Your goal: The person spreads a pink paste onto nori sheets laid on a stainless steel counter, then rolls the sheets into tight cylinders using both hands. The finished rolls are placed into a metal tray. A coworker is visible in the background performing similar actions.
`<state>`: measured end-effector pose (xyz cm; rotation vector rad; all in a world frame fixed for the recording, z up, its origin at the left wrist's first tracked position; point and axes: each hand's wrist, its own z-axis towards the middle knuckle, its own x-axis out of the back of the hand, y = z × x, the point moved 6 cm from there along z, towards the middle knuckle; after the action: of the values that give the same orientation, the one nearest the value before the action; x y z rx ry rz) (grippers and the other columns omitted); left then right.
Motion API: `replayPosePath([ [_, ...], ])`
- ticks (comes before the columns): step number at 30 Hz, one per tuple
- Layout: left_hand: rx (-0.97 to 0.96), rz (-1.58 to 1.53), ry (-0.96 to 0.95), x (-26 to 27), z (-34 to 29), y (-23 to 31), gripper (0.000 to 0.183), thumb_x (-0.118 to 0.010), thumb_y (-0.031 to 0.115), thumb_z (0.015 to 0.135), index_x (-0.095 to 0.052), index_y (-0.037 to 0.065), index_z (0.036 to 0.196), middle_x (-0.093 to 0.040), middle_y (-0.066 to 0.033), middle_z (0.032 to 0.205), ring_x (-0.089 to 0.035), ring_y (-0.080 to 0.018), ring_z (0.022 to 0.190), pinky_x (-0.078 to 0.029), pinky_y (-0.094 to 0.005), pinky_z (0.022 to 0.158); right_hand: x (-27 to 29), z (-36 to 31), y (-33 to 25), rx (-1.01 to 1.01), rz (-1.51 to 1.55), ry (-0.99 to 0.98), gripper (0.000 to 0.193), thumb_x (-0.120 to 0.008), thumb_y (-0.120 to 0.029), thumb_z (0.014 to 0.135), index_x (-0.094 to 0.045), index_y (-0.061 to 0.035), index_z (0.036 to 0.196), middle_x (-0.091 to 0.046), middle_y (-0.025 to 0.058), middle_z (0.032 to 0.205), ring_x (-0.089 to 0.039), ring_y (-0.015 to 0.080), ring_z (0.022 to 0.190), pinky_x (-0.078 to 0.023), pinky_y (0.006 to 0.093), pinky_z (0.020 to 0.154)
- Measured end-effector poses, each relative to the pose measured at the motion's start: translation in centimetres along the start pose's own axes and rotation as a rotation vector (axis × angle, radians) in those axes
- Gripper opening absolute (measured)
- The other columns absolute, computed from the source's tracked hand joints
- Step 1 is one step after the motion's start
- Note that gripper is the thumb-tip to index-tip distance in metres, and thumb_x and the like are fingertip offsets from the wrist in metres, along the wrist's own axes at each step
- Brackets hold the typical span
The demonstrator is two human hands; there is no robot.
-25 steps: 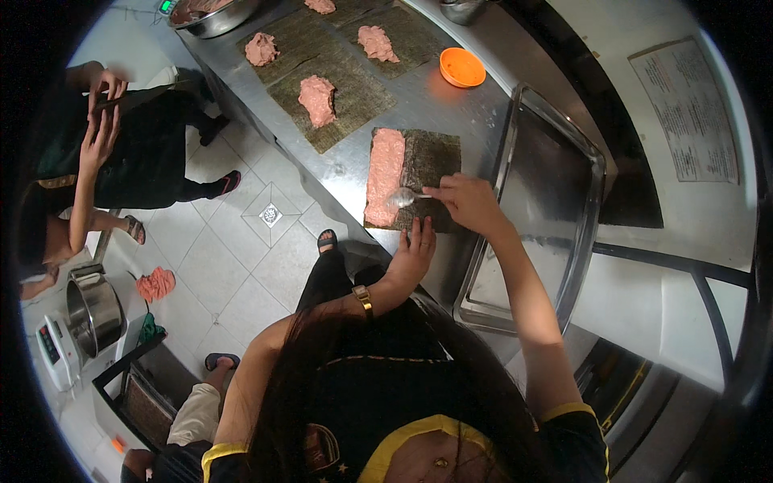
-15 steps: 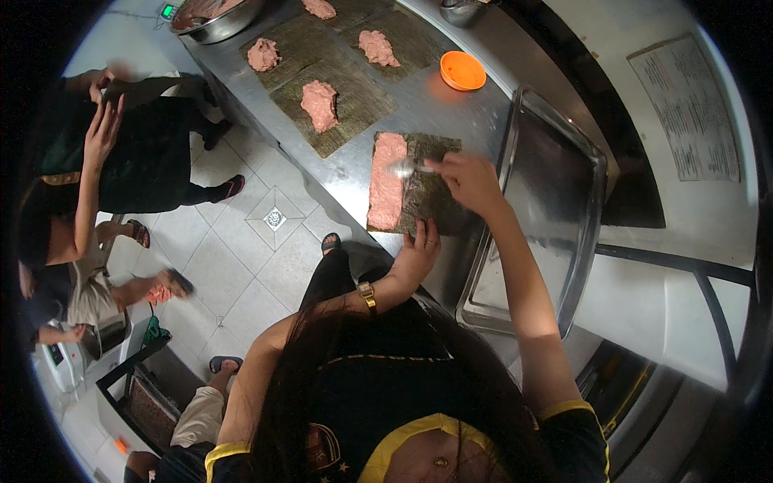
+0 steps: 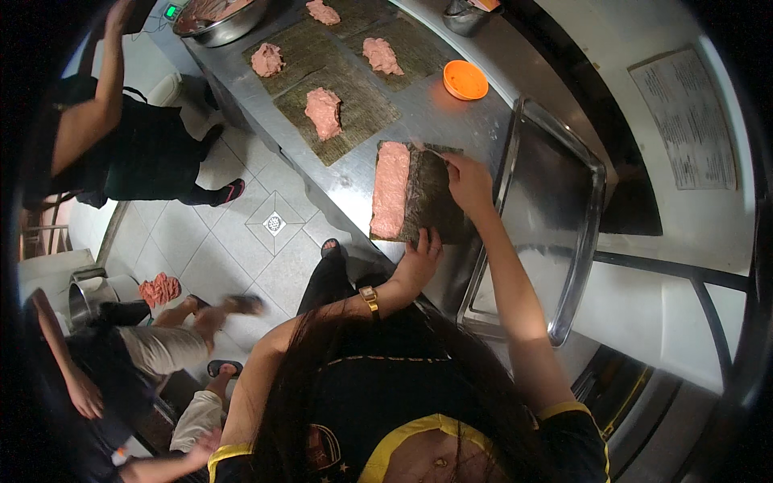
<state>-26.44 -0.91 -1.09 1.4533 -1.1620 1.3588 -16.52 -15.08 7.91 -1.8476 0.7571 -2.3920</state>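
Note:
In front of me a dark green seaweed sheet (image 3: 439,193) lies on the steel table. A smooth strip of pink ground meat paste (image 3: 390,189) covers its left side. My right hand (image 3: 469,179) is closed on a thin metal spoon (image 3: 433,150), held over the sheet's far edge; its head is blurred. My left hand (image 3: 419,259) rests its outstretched fingers on the sheet's near edge and holds nothing. Farther off, more seaweed sheets (image 3: 354,133) lie side by side, with rough lumps of paste (image 3: 324,113) on them.
An orange bowl (image 3: 465,80) stands beyond the sheet. To the right lies a steel tray (image 3: 523,278). A large metal bowl of paste (image 3: 229,30) sits at the far left, near a metal container (image 3: 465,18) at the back. Co-workers (image 3: 153,145) move on the tiled floor (image 3: 229,245).
My right hand has moved the spoon from the paste strip to the sheet's far edge. The strip looks smoother. My left hand stays in place. Co-workers at left have shifted.

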Motion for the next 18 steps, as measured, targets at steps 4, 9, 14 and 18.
replayPosePath([
  [4,0.015,-0.017,0.006,-0.5,0.1,0.3,0.048,-0.051,0.020,0.089,-0.047,0.002,0.133,-0.033,-0.0254,0.143,-0.037,-0.0444,0.129,-0.049,-0.0510,0.091,-0.8,-2.7,0.8,-0.229,0.058,-0.019,0.022,-0.055,-0.011,0.085,-0.070,-0.0097,0.101,-0.068,0.0167,0.089,-0.065,0.0380,0.079,-0.051,0.0470,0.070],
  [9,-0.013,0.000,-0.016,-0.3,0.1,0.6,0.049,-0.051,0.022,0.088,-0.047,0.002,0.133,-0.032,-0.0272,0.143,-0.035,-0.0458,0.130,-0.049,-0.0522,0.090,-2.5,-3.7,0.8,-0.290,0.067,-0.058,0.020,-0.055,-0.012,0.085,-0.070,-0.0090,0.098,-0.067,0.0181,0.085,-0.064,0.0388,0.078,-0.051,0.0472,0.069],
  [14,-0.068,-0.029,-0.076,0.3,-0.1,0.5,0.049,-0.051,0.022,0.089,-0.046,0.002,0.133,-0.030,-0.0292,0.144,-0.033,-0.0478,0.130,-0.048,-0.0543,0.090,-1.7,-6.1,-0.9,-0.314,0.081,-0.169,0.019,-0.054,-0.013,0.085,-0.070,-0.0105,0.096,-0.067,0.0184,0.083,-0.064,0.0392,0.078,-0.051,0.0471,0.069],
  [18,-0.035,-0.053,-0.042,-0.8,-0.1,0.8,0.051,-0.050,0.022,0.089,-0.045,0.001,0.135,-0.029,-0.0298,0.145,-0.032,-0.0483,0.131,-0.046,-0.0559,0.092,-1.3,-9.9,-1.7,-0.338,0.118,-0.239,0.020,-0.053,-0.015,0.085,-0.070,-0.0108,0.095,-0.067,0.0189,0.082,-0.064,0.0393,0.078,-0.051,0.0478,0.069],
])
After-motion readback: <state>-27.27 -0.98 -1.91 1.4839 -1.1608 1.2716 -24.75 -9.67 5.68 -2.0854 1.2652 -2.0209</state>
